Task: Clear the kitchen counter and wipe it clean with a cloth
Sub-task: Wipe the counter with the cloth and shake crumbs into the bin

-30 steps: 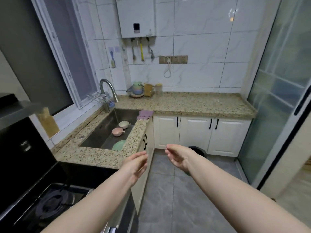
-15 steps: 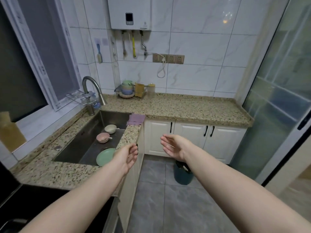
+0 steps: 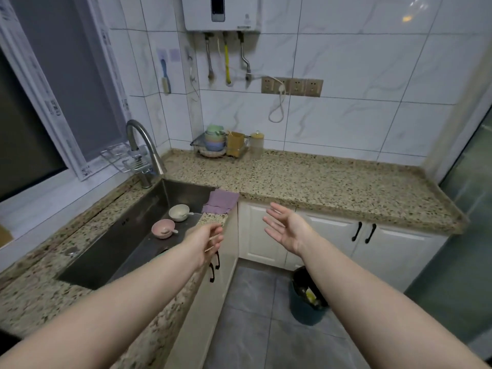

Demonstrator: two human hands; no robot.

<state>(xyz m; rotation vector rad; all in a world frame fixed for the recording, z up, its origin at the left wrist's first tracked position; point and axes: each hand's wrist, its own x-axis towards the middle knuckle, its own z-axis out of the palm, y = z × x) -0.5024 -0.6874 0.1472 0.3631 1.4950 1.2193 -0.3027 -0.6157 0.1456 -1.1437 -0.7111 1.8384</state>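
Both the left hand (image 3: 210,239) and right hand (image 3: 286,230) hover spread and empty near the sink (image 3: 133,235), apparently approaching; next likely calls for gripping the purple cloth (image 3: 221,201) draped on the bench (image 3: 332,179) at the sink's corner.

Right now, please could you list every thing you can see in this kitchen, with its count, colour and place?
counter: one, speckled granite, L-shaped, along the window and back wall
sink: one, steel, set in the counter
tap: one, steel, behind the sink
bowls with spoons: two, cream and pink, in the sink
cloth: one, purple, at the sink's far right corner
dish rack: one, with stacked pastel bowls, back corner
jar: one, pale, beside the rack
water heater: one, white, on the wall
bin: one, dark, on the floor
left hand: fingers loosely curled, near the sink edge
right hand: open, before the cabinets
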